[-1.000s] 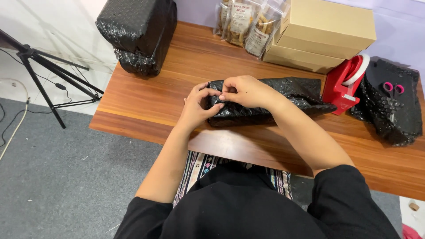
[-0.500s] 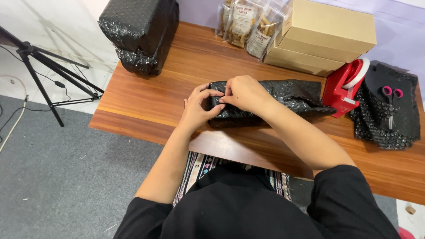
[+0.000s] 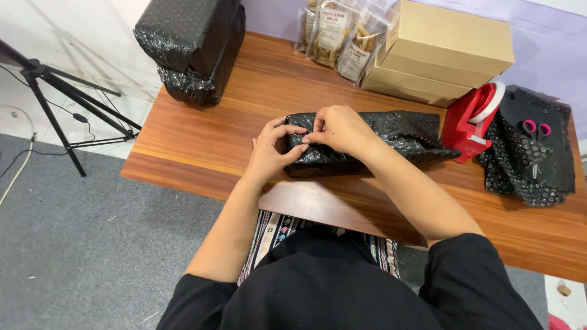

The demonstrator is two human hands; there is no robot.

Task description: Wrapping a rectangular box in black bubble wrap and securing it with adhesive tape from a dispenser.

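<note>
A long parcel wrapped in black bubble wrap [image 3: 391, 143] lies across the middle of the wooden table [image 3: 202, 143]. My left hand [image 3: 272, 150] cups the parcel's left end, fingers curled onto the wrap. My right hand [image 3: 339, 128] rests on top of the same end, its fingertips pinching the folded wrap against the left hand's fingers. The parcel's right end trails loose wrap toward a red tape dispenser [image 3: 474, 119].
Two stacked black-wrapped parcels [image 3: 192, 46] stand at the table's back left. Clear snack bags [image 3: 339, 30] and stacked brown cardboard boxes [image 3: 437, 52] line the back. Loose black bubble wrap with pink-handled scissors [image 3: 535, 131] lies at the right. A black tripod [image 3: 58, 101] stands on the grey floor.
Both hands stay on the parcel's left end; the fingers shift slightly on the fold. The view has drifted a little.
</note>
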